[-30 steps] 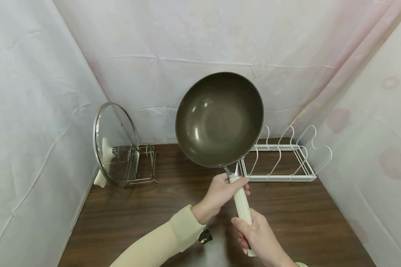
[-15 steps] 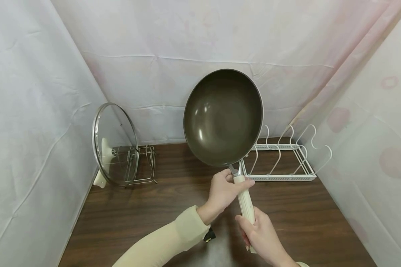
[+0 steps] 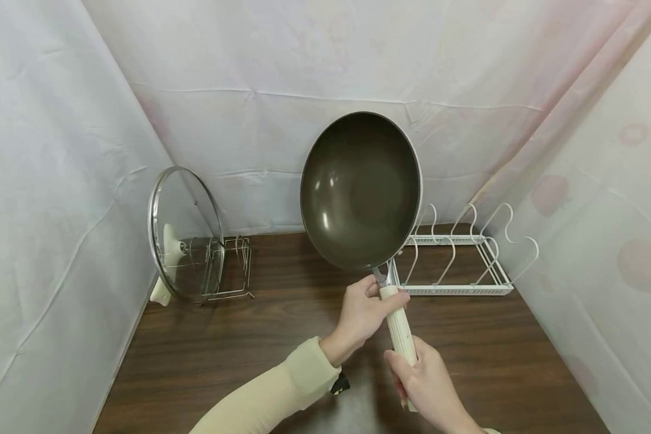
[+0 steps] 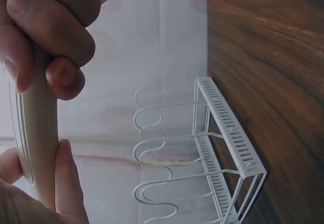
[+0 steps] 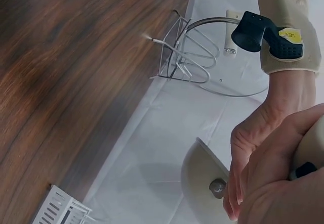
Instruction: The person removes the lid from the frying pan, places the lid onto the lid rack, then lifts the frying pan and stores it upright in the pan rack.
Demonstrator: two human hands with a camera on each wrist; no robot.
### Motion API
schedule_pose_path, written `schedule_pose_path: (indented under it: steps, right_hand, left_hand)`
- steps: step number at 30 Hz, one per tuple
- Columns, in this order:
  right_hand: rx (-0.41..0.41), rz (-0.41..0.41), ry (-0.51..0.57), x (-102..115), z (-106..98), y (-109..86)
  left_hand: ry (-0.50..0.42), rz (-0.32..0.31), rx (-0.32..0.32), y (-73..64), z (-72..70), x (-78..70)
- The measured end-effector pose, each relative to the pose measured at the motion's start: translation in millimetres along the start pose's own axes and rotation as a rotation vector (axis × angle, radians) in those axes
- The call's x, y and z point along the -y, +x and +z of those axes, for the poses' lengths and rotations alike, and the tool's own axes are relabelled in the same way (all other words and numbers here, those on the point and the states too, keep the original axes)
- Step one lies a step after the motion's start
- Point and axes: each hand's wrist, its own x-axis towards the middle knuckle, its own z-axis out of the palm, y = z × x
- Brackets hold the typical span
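A dark-coated wok [image 3: 362,193] with a cream handle [image 3: 398,325] is held up tilted, its inside facing me. My left hand [image 3: 364,310] grips the handle close to the metal neck, thumb across the top. Lower down, near the handle's end, my right hand [image 3: 428,380] holds it with curled fingers. In the right wrist view the wok's pale outer side [image 5: 200,178] shows beyond both hands. Behind and right of the neck, a white rack [image 3: 456,290] with several curved dividers stands on the table.
At the left, a glass lid [image 3: 195,205] with a cream handle stands on edge in a small wire rack [image 3: 239,271]. The brown wood table [image 3: 282,325] is bounded by pale curtains [image 3: 249,132] at the back and sides.
Over the last second the wok has shifted slightly right and turned a little, so its opening looks narrower. Both hands moved with it and kept their grip; it is nearly still since half a second ago.
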Motion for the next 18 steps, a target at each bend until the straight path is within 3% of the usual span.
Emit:
schedule_pose_path:
  steps: [11, 18]
  right_hand:
    - [-0.009, -0.036, -0.039, 7.5, -7.0, 0.2]
    - [0.022, -0.021, 0.004, 10.7, -9.3, 1.6]
  left_hand:
    - [-0.072, 0.037, 0.036, -0.4, 0.2, -8.5]
    - [-0.066, 0.045, 0.038, 1.6, 0.0, -9.6]
